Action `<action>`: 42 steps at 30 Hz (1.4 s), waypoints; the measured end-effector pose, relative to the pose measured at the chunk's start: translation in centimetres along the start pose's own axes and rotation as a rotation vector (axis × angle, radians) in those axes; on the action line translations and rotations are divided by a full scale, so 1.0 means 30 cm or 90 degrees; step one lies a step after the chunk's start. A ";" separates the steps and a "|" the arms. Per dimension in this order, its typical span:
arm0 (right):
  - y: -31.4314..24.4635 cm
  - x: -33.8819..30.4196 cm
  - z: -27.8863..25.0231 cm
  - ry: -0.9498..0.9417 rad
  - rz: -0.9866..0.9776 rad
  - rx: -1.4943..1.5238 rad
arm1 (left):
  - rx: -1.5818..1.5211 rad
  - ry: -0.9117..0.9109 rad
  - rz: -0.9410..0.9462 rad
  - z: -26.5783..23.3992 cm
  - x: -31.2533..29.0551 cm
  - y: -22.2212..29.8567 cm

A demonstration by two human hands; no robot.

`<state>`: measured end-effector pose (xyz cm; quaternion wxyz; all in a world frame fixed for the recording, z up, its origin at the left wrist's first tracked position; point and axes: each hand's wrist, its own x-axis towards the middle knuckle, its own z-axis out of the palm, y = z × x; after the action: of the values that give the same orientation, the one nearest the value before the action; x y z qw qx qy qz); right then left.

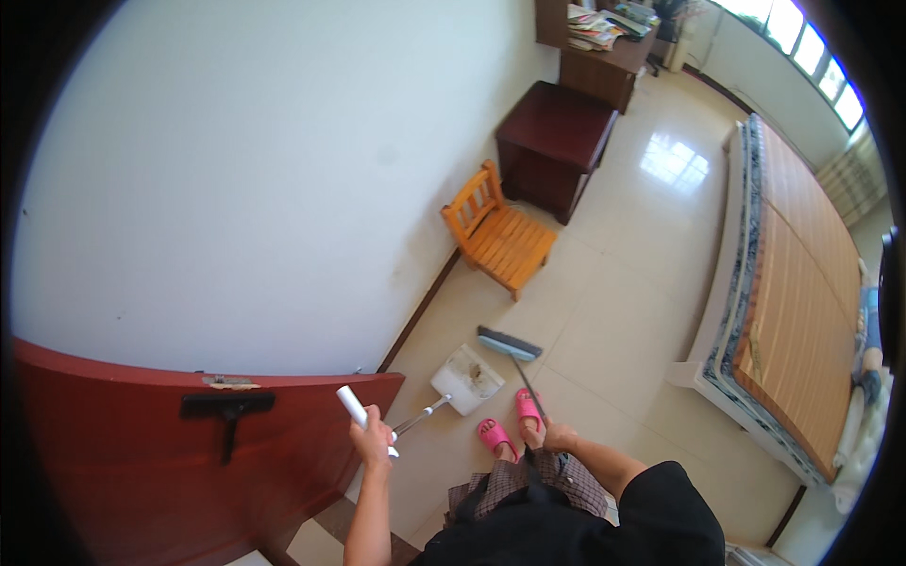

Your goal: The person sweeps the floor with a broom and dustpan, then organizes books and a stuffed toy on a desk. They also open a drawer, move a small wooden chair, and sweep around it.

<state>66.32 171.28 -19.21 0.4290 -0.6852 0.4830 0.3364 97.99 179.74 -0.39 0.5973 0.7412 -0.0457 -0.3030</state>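
My left hand (374, 438) is closed around the white handle of a long-handled dustpan (460, 379). The white pan rests on the tiled floor beside the wall, with some greyish-brown debris in it. In my right hand (561, 438) is the thin dark stick of a broom (530, 385). The broom's head (510, 343), dark bristles with a light blue edge, lies on the floor just beyond the pan, apart from it. Both my feet, in pink slippers (494, 436), stand close behind the pan and broom.
A small wooden chair (510, 245) stands by the wall ahead, then a dark red cabinet (557, 132) and a desk (613, 57) with papers. To the right is a bed (802, 283) with a bamboo-like mat. A red door (293, 424) stands at my left.
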 end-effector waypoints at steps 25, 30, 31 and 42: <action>0.682 0.032 -0.156 0.403 0.311 0.644 | 0.054 -0.087 0.013 0.013 0.073 0.058; 0.828 0.238 -0.050 0.337 0.357 0.771 | 0.087 -0.132 0.017 0.067 0.062 0.044; 0.776 0.261 0.005 0.310 0.328 0.732 | 0.093 -0.124 0.022 0.071 0.054 0.043; 0.398 -0.299 0.064 0.118 0.151 0.564 | 0.072 -0.114 0.034 0.153 0.085 0.029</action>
<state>52.12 174.39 -15.28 0.5943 -0.4031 0.6911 0.0817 97.99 174.46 -1.06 0.5561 0.7421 -0.1357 -0.3487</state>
